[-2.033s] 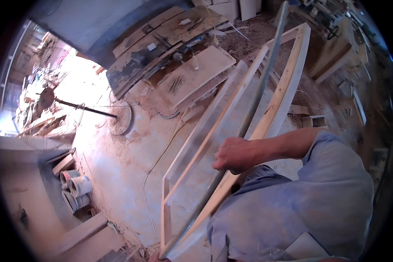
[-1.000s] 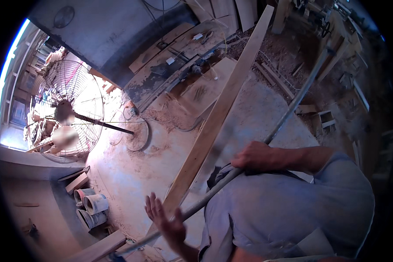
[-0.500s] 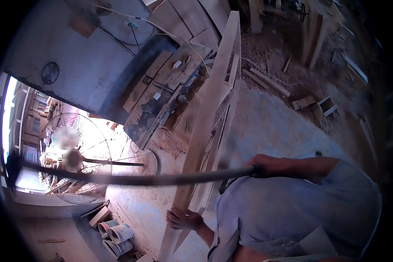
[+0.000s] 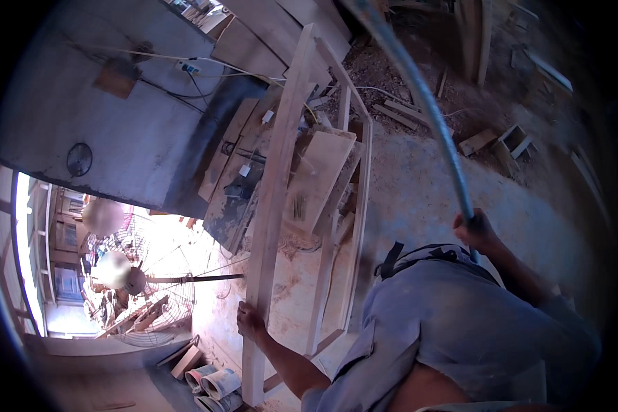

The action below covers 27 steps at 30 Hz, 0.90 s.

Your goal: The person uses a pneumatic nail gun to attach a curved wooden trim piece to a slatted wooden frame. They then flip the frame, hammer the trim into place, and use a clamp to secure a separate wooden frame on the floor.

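Two hands at work, each on its own thing. Left hand (image 4: 250,320) is closed around the near stile of a pale wooden frame (image 4: 279,178), low on that stile, fingers wrapped over its edge. Frame stands on end on the dusty floor (image 4: 419,199), tall and narrow, its near stile broad and its far stile thinner, with short cross rails between them (the top reaches toward the upper edge of the view). Frame's foot sits just beside the person's left forearm, near some pale pipe ends (image 4: 213,381) lying on the floor at lower left. Right hand (image 4: 475,230) is fisted around a long blue-grey rod (image 4: 419,96), gripping its lower end; rod curves up and away to the upper edge of the view, well apart from the frame. Rod looks bent, though the lens may account for that; cannot tell what it is made of. Person wears a blue-grey shirt (image 4: 453,323), which fills the lower right. Behind the frame lies a stack of planks (image 4: 319,178) and a dark workbench (image 4: 233,199) against a grey wall (image 4: 82,96). Big round fan (image 4: 144,288) on a stand sits in a bright doorway at left. Scrap wood (image 4: 487,141) and sawdust litter the floor at upper right.
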Each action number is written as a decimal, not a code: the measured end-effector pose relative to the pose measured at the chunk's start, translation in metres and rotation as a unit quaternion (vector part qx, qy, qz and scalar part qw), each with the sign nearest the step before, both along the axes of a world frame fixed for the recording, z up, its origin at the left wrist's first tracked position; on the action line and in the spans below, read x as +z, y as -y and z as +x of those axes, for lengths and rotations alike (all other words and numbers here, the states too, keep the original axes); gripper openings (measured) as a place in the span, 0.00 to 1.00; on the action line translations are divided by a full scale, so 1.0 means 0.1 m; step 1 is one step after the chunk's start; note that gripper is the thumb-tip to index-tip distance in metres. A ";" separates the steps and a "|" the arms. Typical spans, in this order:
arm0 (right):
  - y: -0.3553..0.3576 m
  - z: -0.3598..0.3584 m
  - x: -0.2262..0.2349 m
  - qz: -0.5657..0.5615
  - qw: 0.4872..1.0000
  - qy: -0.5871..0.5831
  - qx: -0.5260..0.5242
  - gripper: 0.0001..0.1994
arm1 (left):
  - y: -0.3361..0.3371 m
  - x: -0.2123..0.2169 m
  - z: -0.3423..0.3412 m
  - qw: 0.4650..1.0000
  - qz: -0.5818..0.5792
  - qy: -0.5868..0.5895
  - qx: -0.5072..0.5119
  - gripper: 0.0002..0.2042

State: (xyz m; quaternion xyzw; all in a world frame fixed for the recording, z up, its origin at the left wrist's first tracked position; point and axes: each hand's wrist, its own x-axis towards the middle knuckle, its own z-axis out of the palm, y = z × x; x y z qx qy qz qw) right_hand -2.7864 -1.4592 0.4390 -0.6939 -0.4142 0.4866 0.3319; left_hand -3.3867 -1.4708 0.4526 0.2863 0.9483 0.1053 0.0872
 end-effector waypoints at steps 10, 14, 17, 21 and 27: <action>1.08 -0.08 -0.28 -0.038 0.975 0.028 -0.216 0.04 | -0.33 -0.41 1.20 0.884 0.360 -0.212 -0.210 0.19; 1.44 -0.17 -0.49 -0.080 0.954 0.073 -0.279 0.02 | -0.52 -0.49 2.19 0.851 0.345 0.114 -0.379 0.23; 1.79 -0.22 -0.79 -0.077 0.947 0.163 -0.266 0.00 | -0.65 -0.35 2.70 0.776 0.327 0.118 -0.526 0.25; 2.09 -0.35 -0.71 -0.070 0.938 0.031 -0.338 0.02 | -0.91 -0.40 3.12 0.748 0.315 0.162 -0.562 0.25; 2.65 0.06 -1.32 -0.038 0.836 -0.283 -0.469 0.07 | -0.77 -0.15 4.63 0.480 0.163 0.618 -0.601 0.37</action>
